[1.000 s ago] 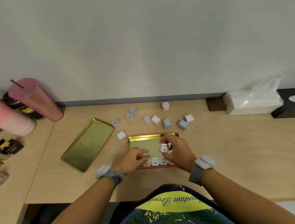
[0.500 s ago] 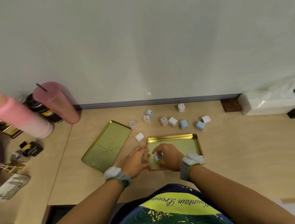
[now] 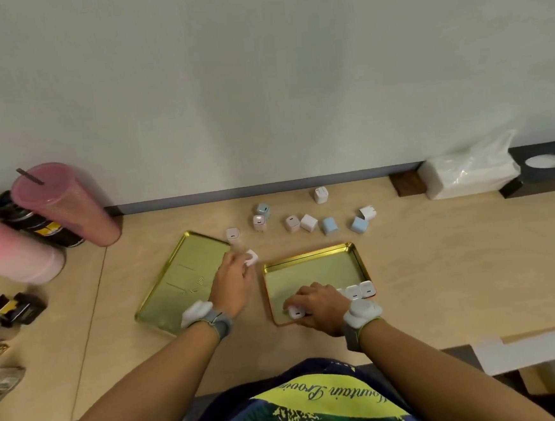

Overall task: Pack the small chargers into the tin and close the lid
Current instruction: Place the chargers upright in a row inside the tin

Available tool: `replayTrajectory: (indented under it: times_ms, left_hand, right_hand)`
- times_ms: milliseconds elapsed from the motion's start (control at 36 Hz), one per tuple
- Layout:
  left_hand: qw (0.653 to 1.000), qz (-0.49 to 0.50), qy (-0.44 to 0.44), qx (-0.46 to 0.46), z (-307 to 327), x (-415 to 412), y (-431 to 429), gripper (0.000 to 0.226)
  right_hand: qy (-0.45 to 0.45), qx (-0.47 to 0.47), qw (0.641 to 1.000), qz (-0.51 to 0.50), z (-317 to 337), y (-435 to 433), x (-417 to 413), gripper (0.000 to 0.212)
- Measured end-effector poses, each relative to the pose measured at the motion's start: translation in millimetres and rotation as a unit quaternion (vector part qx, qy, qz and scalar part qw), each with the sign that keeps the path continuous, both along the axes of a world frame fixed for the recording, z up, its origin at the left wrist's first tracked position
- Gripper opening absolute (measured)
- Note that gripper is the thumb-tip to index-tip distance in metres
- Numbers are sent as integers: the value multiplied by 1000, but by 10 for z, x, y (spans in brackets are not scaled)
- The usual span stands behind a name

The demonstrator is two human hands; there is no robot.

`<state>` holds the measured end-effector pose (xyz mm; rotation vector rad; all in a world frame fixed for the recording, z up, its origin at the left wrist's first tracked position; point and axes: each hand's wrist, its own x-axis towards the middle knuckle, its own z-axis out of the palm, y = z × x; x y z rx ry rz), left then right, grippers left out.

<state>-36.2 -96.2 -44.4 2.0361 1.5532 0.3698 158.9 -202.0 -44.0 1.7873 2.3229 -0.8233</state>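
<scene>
The open gold tin [image 3: 309, 257] lies on the wooden desk, with a row of white chargers [image 3: 358, 290] along its near edge. My right hand [image 3: 317, 307] rests inside the tin at its near left corner, fingers closed on a white charger [image 3: 296, 311]. My left hand [image 3: 233, 280] reaches over the gap between lid and tin, fingertips touching a loose white charger [image 3: 251, 257]. The gold lid [image 3: 175, 284] lies flat to the left. Several loose white, pink and blue chargers [image 3: 308, 222] are scattered behind the tin.
Two pink tumblers [image 3: 66, 207] and a dark can stand at far left, with small clutter [image 3: 18, 307] below them. A tissue pack [image 3: 466, 175] and a black box [image 3: 545, 169] sit at the back right by the wall. A white object [image 3: 529, 350] lies at near right.
My right hand carried a white charger down to the tin's near left corner. My left hand left the tin and moved up-left to the loose white charger by the lid.
</scene>
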Motion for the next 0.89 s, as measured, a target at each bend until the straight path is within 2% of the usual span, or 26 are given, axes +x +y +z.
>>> replayTrajectory:
  times_ms: [139,194,306,361,417,500,556,667,778,889]
  left_hand:
    - [993,-81,71,-49,-61,102,340,45]
    - [987,-106,100,-72,-112,123,415,42]
    - [980,-141,115,-76,-139,83,476,23]
    - [985,-143,58,-72,-110,32,454,18]
    - [987,-124,-50,-91,-34,-10,391,25]
    - [966,-96,-193,-140,146,-55,238,44]
    - [955,-95,-239,-150,234,-69,143,47]
    - [941,-110,-278,-159,325,-38,15,41]
    - [927,-134,-297,-188,331,-9,-27,38]
    - [947,-116,-264,-144,349,33,-54,43]
  right_hand:
    - [20,14,999,-42,-10,-24,-25,54]
    - [47,35,995,-85,-15,-62,-38,59]
    - [107,83,970,-200,23,-74,-76,53]
    - [139,87,957,-239,53,-52,-79,53]
    - [185,92,939,-277,91,-21,-79,52]
    - [274,84,895,-343,175,39,-106,49]
    - [321,71,872,-363,222,83,-135,44]
    - [355,70,870,-334,308,169,-225,36]
    - [370,98,872,-305,355,267,-328,44]
    - [358,107,866,-331,360,301,-308,41]
